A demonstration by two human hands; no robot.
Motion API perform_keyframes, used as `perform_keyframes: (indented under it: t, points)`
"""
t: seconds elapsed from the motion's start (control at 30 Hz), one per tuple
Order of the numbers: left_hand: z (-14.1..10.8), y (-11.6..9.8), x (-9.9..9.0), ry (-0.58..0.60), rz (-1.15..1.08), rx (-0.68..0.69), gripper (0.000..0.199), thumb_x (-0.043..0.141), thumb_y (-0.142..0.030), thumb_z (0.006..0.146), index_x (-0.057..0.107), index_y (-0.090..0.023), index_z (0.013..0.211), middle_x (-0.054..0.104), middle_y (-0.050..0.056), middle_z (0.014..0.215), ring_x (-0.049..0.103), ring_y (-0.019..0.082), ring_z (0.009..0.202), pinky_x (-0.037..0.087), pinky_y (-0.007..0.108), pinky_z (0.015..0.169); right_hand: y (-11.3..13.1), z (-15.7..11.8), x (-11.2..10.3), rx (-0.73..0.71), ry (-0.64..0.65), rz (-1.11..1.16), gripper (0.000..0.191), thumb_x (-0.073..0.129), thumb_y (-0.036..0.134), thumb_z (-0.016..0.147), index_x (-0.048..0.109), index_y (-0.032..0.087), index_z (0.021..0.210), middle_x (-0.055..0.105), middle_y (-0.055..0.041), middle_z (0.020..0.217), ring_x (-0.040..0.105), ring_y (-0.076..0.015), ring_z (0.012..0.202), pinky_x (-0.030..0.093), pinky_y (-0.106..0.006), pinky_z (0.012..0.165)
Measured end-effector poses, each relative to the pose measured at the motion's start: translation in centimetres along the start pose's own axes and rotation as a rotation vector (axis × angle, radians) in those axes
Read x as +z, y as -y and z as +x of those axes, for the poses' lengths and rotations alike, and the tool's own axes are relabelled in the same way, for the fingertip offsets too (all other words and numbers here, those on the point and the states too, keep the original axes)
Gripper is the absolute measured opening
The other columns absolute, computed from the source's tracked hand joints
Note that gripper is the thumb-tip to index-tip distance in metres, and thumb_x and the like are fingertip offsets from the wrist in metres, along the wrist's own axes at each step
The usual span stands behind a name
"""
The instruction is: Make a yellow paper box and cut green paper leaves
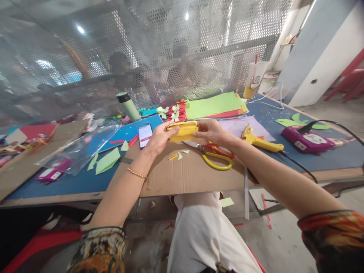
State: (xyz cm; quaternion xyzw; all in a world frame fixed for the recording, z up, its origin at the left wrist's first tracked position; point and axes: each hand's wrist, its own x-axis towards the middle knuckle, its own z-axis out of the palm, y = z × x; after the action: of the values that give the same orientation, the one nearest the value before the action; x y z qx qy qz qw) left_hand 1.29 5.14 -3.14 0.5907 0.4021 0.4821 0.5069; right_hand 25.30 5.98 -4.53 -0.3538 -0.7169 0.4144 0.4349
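A small yellow folded-paper box [183, 131] is held up over the brown cardboard [170, 178] between both hands. My left hand [159, 138] grips its left end, thumb across the front. At its right end, my right hand [212, 132] has its fingers and thumb closed on the box. Below the right hand lie scissors with yellow and red handles [217, 161], partly hidden by that hand. Small paper scraps [180, 155] and a yellow strip [172, 156] rest on the cardboard under the box.
A yellow glue gun [261, 142] and a purple power socket [307, 138] with a black cord are on the right. A phone [145, 135], green paper pieces [108, 160] and a green tumbler [128, 106] stand left. Green sheets [213, 106] and a drink cup [253, 79] are behind.
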Motion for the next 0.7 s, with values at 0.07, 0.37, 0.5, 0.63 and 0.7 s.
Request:
perform_keyframes:
  t: [0.07, 0.37, 0.5, 0.63, 0.7]
  points:
    - [-0.07, -0.02, -0.17, 0.052, 0.001, -0.006, 0.068, 0.107, -0.045, 0.056, 0.074, -0.016, 0.108, 0.081, 0.009, 0.107, 0.076, 0.023, 0.100, 0.059, 0.031, 0.083, -0.06, -0.04, -0.09, 0.005, -0.022, 0.001, 0.031, 0.095, 0.039, 0.074, 0.070, 0.022, 0.077, 0.073, -0.0007, 0.078, 0.067, -0.0175, 0.077, 0.057, -0.029, 0.068]
    - [-0.43, -0.43, -0.39, 0.124, 0.156, 0.001, 0.056, 0.094, -0.017, 0.061, 0.076, -0.017, 0.114, 0.077, 0.005, 0.115, 0.071, 0.015, 0.096, 0.056, 0.025, 0.080, 0.68, -0.55, -0.29, 0.072, 0.043, 0.157, 0.037, 0.103, 0.035, 0.067, 0.073, 0.019, 0.082, 0.076, -0.0009, 0.080, 0.066, -0.0116, 0.062, 0.062, -0.025, 0.055]
    - [-0.23, -0.57, -0.62, 0.107, 0.246, 0.041, 0.038, 0.091, -0.022, 0.066, 0.076, -0.015, 0.101, 0.074, 0.001, 0.095, 0.066, 0.012, 0.084, 0.053, 0.023, 0.073, 0.51, -0.48, -0.19, 0.067, 0.031, 0.194, 0.035, 0.104, 0.035, 0.067, 0.075, 0.020, 0.081, 0.076, -0.0009, 0.080, 0.069, -0.0120, 0.066, 0.066, -0.025, 0.061]
    - [-0.10, -0.56, -0.64, 0.101, 0.222, 0.064, 0.047, 0.091, -0.021, 0.065, 0.076, -0.016, 0.108, 0.079, 0.004, 0.106, 0.069, 0.013, 0.087, 0.053, 0.023, 0.074, 0.06, -0.31, -0.16, 0.078, 0.061, 0.188, 0.036, 0.103, 0.039, 0.069, 0.076, 0.020, 0.084, 0.080, -0.0032, 0.088, 0.073, -0.0150, 0.074, 0.069, -0.028, 0.065]
    - [-0.15, -0.57, -0.60, 0.119, 0.219, 0.053, 0.049, 0.093, -0.023, 0.065, 0.075, -0.016, 0.109, 0.079, 0.004, 0.106, 0.069, 0.013, 0.087, 0.054, 0.023, 0.074, -0.02, -0.28, -0.08, 0.088, 0.061, 0.214, 0.041, 0.104, 0.039, 0.066, 0.075, 0.021, 0.089, 0.081, -0.0034, 0.090, 0.075, -0.0170, 0.078, 0.068, -0.027, 0.062]
